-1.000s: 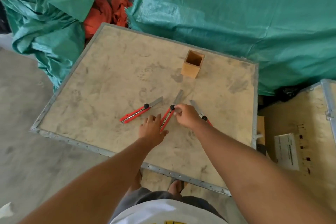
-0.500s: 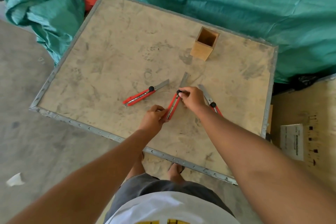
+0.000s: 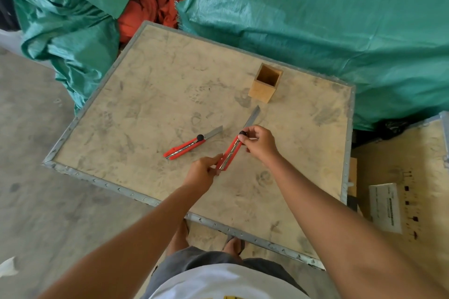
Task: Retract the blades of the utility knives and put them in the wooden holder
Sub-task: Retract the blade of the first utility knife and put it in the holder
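Left to right on the bench [image 3: 145, 114]: a spare knife [image 3: 192, 146], blade out; the left hand [image 3: 204, 172] gripping the red knife [image 3: 229, 153], the right hand [image 3: 260, 143] apparently pinching its black knob; the empty wooden holder [image 3: 264, 86] beyond; a slip could drag fingers along the exposed blade [image 3: 252, 118].

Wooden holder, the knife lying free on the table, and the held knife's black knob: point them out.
Wooden holder [image 3: 262, 92]: head view, front wall.
Free knife [image 3: 184, 149]: head view, red handle.
Black knob [image 3: 242, 133]: head view, knob top, at the right hand's fingertips.
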Action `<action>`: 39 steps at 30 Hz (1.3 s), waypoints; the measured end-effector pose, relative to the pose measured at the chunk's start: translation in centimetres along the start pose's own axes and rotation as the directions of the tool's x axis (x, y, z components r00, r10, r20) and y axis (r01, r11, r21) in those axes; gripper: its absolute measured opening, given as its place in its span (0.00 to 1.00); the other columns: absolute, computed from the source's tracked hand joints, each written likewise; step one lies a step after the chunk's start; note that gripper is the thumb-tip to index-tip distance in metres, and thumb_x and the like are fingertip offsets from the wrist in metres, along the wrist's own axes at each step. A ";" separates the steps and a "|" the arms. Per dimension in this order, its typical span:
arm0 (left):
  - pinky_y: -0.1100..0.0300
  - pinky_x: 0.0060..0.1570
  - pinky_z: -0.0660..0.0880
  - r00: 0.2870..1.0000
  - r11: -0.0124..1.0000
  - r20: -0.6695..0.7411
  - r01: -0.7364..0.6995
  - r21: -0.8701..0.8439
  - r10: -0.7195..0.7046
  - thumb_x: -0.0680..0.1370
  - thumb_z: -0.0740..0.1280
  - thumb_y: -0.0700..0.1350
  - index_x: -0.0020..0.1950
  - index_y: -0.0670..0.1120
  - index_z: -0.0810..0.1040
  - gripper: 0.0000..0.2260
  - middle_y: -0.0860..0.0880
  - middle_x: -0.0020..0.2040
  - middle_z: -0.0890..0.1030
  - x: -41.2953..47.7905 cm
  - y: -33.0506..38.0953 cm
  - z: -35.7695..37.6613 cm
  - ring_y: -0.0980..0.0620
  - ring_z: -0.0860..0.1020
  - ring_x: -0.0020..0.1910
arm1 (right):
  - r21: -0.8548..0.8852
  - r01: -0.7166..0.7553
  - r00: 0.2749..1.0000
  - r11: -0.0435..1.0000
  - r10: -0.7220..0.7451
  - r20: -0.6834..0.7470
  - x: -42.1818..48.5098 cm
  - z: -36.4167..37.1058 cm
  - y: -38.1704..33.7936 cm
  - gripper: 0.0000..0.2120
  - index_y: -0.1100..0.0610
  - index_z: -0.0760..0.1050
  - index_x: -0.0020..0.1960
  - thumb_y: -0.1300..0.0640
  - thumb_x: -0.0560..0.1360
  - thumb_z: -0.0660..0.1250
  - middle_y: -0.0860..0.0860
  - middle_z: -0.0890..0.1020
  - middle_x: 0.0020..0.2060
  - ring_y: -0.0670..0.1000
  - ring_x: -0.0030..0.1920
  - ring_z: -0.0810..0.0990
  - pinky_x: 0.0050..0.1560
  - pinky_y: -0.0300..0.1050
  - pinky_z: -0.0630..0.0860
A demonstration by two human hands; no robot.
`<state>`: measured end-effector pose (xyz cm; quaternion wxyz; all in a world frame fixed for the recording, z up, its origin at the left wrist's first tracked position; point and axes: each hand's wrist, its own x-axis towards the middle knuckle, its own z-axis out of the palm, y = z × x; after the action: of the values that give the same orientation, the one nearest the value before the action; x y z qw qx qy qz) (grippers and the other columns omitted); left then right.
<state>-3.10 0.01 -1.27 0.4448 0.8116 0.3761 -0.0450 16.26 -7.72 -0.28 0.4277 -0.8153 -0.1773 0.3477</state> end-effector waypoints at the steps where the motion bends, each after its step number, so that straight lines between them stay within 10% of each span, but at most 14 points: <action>1: 0.67 0.42 0.72 1.000 0.999 0.002 -0.005 -0.035 0.005 0.78 0.66 0.36 0.69 0.53 0.76 0.22 0.49 0.56 0.82 -0.1 0.4 -0.3 0.55 0.79 0.42 | 0.010 0.014 1.000 1.000 -0.014 -0.001 -0.1 -0.4 -0.8 0.06 0.50 0.79 0.48 0.58 0.75 0.76 0.48 0.85 0.42 0.53 0.43 0.88 0.41 0.50 0.85; 6: 0.57 0.49 0.80 0.996 0.964 -0.014 -0.093 -0.249 0.092 0.76 0.68 0.32 0.70 0.53 0.75 0.25 0.51 0.50 0.83 -0.5 3.7 -2.0 0.48 0.83 0.44 | 0.057 0.108 0.994 0.993 -0.109 0.011 -0.1 -3.0 -5.2 0.09 0.56 0.82 0.55 0.58 0.75 0.76 0.52 0.87 0.47 0.50 0.45 0.87 0.35 0.38 0.78; 11: 0.70 0.44 0.79 0.982 0.909 -0.077 -0.191 -0.371 0.174 0.74 0.72 0.32 0.69 0.49 0.75 0.26 0.51 0.51 0.82 -1.0 6.9 -3.7 0.54 0.82 0.44 | 0.096 0.232 0.972 0.968 -0.235 0.025 -0.7 -5.4 -8.8 0.11 0.56 0.83 0.57 0.60 0.76 0.75 0.51 0.87 0.48 0.47 0.45 0.86 0.36 0.34 0.80; 24: 0.47 0.57 0.80 0.981 0.830 -0.171 -0.169 -0.531 0.091 0.71 0.75 0.33 0.63 0.47 0.81 0.22 0.49 0.50 0.86 -0.9 9.8 -5.9 0.51 0.85 0.48 | 0.069 0.287 0.942 0.955 -0.295 0.157 -3.2 -7.5 -10.3 0.14 0.56 0.82 0.63 0.63 0.78 0.71 0.51 0.87 0.49 0.46 0.45 0.89 0.41 0.42 0.85; 39: 0.64 0.49 0.81 0.967 0.815 -0.188 -0.247 -0.524 0.172 0.72 0.73 0.30 0.64 0.41 0.79 0.21 0.44 0.53 0.85 -2.1 11.1 -6.5 0.54 0.85 0.47 | -0.041 0.367 0.905 0.929 -0.347 0.246 -6.5 -7.5 -9.4 0.15 0.54 0.83 0.63 0.62 0.77 0.72 0.53 0.88 0.51 0.50 0.45 0.88 0.45 0.48 0.87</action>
<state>0.90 0.15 11.14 0.6329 0.6896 0.3101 0.1665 17.23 -10.46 13.08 0.4245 -0.7399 -0.3877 0.3495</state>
